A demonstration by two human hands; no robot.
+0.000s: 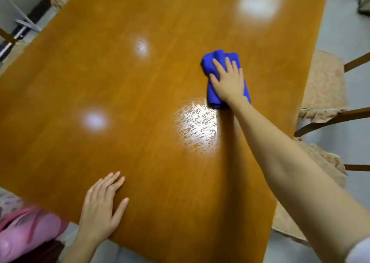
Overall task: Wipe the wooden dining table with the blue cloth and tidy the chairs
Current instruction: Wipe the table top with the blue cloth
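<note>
The blue cloth [218, 62], soft, light and folded thick, lies right of centre on the wooden surface [140, 82] under the flat right hand [228, 80], fingers straight; the left hand [102, 206] rests flat near the edge.
</note>
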